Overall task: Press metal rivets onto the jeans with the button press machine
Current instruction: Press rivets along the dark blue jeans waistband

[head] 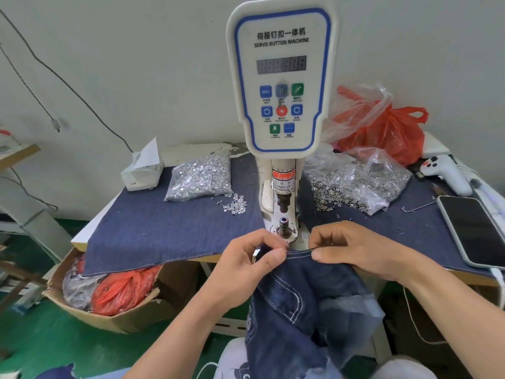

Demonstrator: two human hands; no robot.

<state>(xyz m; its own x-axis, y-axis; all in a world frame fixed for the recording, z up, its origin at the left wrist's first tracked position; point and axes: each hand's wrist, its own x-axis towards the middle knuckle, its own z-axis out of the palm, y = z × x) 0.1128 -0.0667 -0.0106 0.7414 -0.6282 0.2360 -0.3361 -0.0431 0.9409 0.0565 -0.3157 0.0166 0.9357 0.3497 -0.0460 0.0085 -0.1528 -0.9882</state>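
At the far left of the worktop (pixel 153 236), a clear bag of silver rivets (pixel 200 177) lies on the denim cover, with a few loose ones spilled just beside it toward the machine. The left hand (pixel 246 266) pinches the waistband edge of the jeans (pixel 308 302); its fingers (pixel 273 257) are closed on the fabric, thumb against forefinger, just in front of the lower die (pixel 284 228). That die stands on the base of the button press machine (pixel 282 77), directly under the upper punch (pixel 284 205), and the gap between the two is empty of cloth.

The step in hand looks like lining the hem up for a press. To do it well, the person would keep the edge taut and flat between both hands, slide the marked spot squarely over the die, and hold the fingers off to either side of the punch, as the warning label asks.

The right hand (pixel 352 253) holds the same edge on the other side, its fingers (pixel 325 254) closed in a pinch on the stitched hem. The rest of the jeans hangs off the worktop into the lap. Further right lie a bag of ring-shaped parts (pixel 360 184) and a phone (pixel 472 231).
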